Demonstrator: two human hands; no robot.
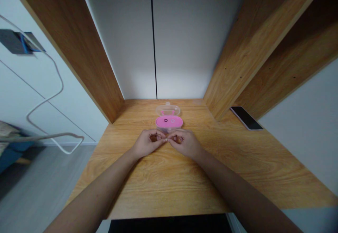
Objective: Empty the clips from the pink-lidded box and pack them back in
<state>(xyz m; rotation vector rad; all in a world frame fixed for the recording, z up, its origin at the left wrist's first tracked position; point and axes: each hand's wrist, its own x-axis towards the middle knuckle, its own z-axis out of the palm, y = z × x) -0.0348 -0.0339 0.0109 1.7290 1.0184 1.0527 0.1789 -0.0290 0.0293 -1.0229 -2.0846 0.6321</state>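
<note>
My left hand (148, 143) and my right hand (186, 142) meet above the wooden desktop, thumbs and fingers pinched together. Between their fingertips is a small whitish ring-like piece (166, 140), too small to make out fully. Just beyond the fingers sits an oval pink case (160, 122) with its clear lid (158, 111) tipped back on the far side. A small black ring (166, 120) and a pale ring (172, 121) lie on its pink top. The front of the case is partly hidden by my hands.
A dark-screened phone (246, 118) lies on the desktop (163, 187) at the right, beside a wooden upright (237, 63). Another wooden panel (76, 49) stands at the left. A white cable (59, 74) hangs from a wall socket (16, 42) left of the desk.
</note>
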